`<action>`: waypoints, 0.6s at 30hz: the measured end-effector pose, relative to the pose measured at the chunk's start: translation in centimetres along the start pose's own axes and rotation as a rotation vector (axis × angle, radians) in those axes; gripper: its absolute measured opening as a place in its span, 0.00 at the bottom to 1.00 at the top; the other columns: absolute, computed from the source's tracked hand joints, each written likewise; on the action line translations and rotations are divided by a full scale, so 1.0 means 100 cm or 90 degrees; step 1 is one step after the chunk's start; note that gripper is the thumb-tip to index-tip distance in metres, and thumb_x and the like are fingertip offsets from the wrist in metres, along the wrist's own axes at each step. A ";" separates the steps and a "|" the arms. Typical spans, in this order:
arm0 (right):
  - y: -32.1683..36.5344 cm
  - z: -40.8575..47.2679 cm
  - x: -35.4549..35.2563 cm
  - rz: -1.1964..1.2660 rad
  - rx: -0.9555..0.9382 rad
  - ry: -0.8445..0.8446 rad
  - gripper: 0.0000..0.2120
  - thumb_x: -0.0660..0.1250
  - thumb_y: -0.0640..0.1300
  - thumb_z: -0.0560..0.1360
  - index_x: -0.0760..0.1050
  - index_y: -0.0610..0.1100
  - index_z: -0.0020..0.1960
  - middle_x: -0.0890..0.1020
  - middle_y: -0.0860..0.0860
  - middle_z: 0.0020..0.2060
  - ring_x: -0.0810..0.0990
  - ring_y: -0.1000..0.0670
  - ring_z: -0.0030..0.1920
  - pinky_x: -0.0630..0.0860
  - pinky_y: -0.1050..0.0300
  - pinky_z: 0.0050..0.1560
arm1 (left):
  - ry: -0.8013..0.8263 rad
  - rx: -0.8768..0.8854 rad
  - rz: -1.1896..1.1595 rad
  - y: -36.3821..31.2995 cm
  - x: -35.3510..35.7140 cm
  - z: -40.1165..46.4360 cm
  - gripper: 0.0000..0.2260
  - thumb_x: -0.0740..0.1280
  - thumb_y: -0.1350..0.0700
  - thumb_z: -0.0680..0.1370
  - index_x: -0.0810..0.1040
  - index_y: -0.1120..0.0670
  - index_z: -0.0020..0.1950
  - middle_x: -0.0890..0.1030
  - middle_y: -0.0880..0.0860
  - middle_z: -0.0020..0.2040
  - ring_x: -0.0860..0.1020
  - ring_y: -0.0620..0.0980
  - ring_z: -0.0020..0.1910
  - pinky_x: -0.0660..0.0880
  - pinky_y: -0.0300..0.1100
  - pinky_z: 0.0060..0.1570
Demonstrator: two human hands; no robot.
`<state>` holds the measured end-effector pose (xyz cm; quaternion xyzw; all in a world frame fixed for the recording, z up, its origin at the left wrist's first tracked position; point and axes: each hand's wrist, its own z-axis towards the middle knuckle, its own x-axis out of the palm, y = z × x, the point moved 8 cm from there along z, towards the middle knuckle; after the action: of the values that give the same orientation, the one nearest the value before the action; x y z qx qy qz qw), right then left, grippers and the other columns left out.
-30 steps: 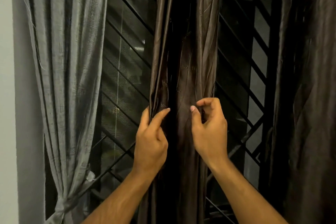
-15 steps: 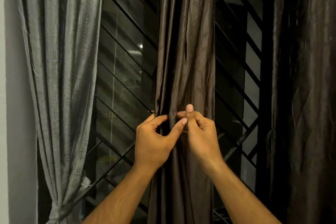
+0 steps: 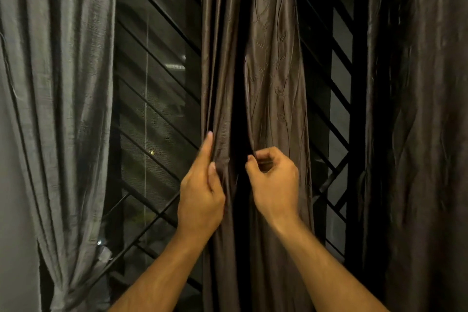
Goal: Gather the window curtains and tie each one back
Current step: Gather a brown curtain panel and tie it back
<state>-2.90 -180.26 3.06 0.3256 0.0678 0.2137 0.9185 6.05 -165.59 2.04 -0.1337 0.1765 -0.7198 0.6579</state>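
My left hand pinches the left edge of the glossy dark brown satin curtain that hangs straight down the middle of the window, thumb in front and forefinger stretched up along the fold. My right hand is curled, thumb and fingertips nipping a fold of the same curtain just right of a deep black gap between its pleats. The 2 hands sit near each other at the same height, apart, with that dark gap between them. The cloth is smooth and shiny, with a faint raised pattern of curving stems and small dotted leaves on the right-hand pleats; its top and bottom are cut off by the frame.

At the left hangs a pale grey slubbed curtain with a rough woven grain, drawn in narrow near the bottom where it is gathered against the light grey wall; what ties it there is hard to make out. At the far right another dark brown curtain hangs in crumpled folds, mostly lost in shadow. Behind all 3 is a black metal window grille of slanted bars over fine mesh, with a few blurred lights showing through.
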 end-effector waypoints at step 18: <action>-0.033 0.016 -0.013 -0.039 0.098 -0.067 0.15 0.73 0.48 0.78 0.75 0.49 0.62 0.76 0.50 0.63 0.77 0.52 0.63 0.78 0.48 0.64 | 0.044 -0.026 0.020 0.006 0.007 0.008 0.28 0.62 0.62 0.84 0.60 0.43 0.81 0.75 0.31 0.54 0.76 0.27 0.47 0.73 0.22 0.50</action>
<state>-2.52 -184.03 2.24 0.4041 0.0455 0.1620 0.8991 6.84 -166.42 2.48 -0.1193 0.2160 -0.7099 0.6597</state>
